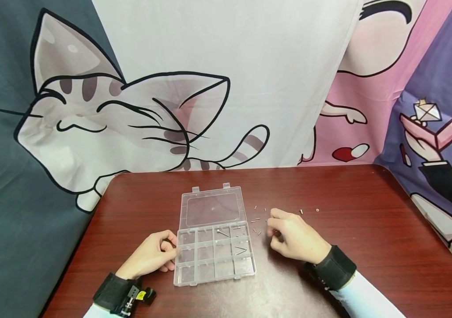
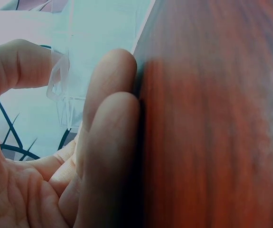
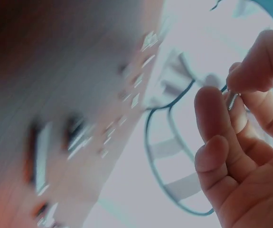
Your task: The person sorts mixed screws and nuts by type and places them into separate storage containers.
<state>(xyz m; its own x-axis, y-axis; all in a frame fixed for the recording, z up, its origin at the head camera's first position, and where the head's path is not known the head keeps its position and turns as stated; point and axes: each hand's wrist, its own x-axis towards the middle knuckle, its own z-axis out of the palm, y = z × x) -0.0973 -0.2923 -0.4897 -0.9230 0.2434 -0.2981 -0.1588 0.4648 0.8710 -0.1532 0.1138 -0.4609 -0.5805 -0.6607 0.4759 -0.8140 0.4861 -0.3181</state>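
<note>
Key relation: small screw (image 3: 232,100) in right hand (image 1: 299,234), plastic box (image 1: 205,269) off to that hand's left, apart from it, with loose screws (image 1: 258,219) on the table (image 1: 369,198) in the gap between them. Right hand is clearly the nearer one to that scatter; left hand (image 1: 152,254) is on the box's far side. Judging from this layout, the box direction from the screw is what counts, i.e. leftward across the gap.

Screw's long axis: steep slant in right wrist view, one end poking out below the fingertips; exact angle to the table can't tell. Right fingers: thumb and a fingertip pinch the screw, others curled in toward the palm. Hand sits just right of the scatter, forearm coming in from lower right.

Left fingers: thumb and fingers grip the box's left edge, other fingers bent low beside the table, forearm from lower left. Box lies flat, lid (image 1: 214,207) folded back away from the person, a few longer screws (image 1: 241,250) in its right-hand compartments
</note>
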